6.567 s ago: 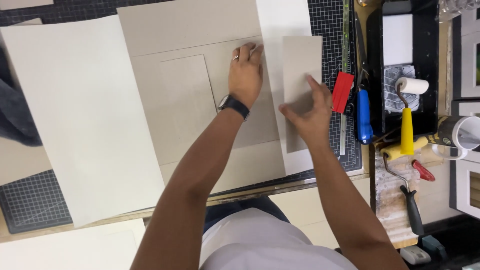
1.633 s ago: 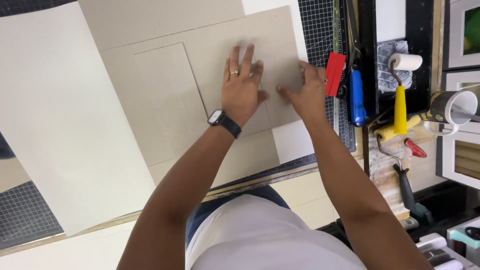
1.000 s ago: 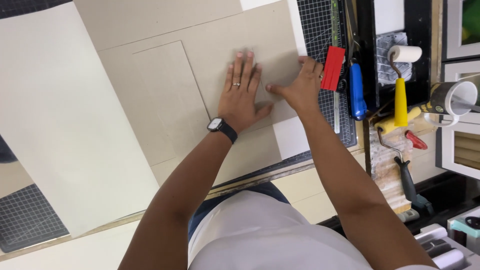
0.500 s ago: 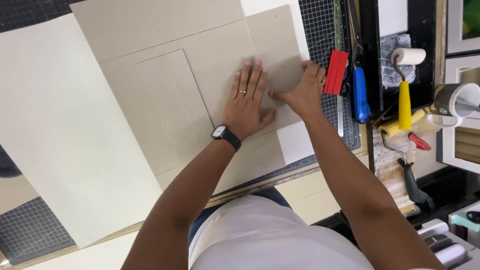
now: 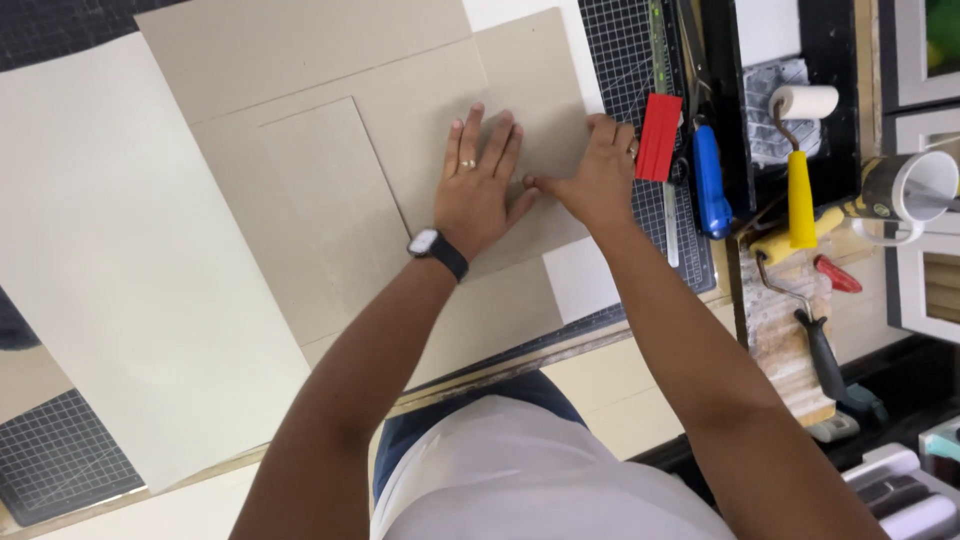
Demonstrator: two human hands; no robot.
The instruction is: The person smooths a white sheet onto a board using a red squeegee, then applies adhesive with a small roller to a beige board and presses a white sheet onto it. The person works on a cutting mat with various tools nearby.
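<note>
left hand (image 5: 480, 190): flat, fingers spread, pressing grey board (image 5: 530, 90), gripping nothing
right hand (image 5: 598, 178): curled at board's 3 o'clock edge, thumb on top
board: likely stiff, light, slides easily; take by edges

Wooden workbench (image 5: 610, 385) w/ black gridded cutting mat (image 5: 60, 465) on top, evenly lit. Dark tool tray (image 5: 830, 50) at right edge, framed pics (image 5: 925, 50) stacked beyond. Floor not visible.

Both forearms reach toward twelve o'clock, the left hand (image 5: 480, 185) pressed flat with fingers spread, the right hand (image 5: 598, 172) just at its three o'clock, fingers curled, thumbs nearly meeting
</note>
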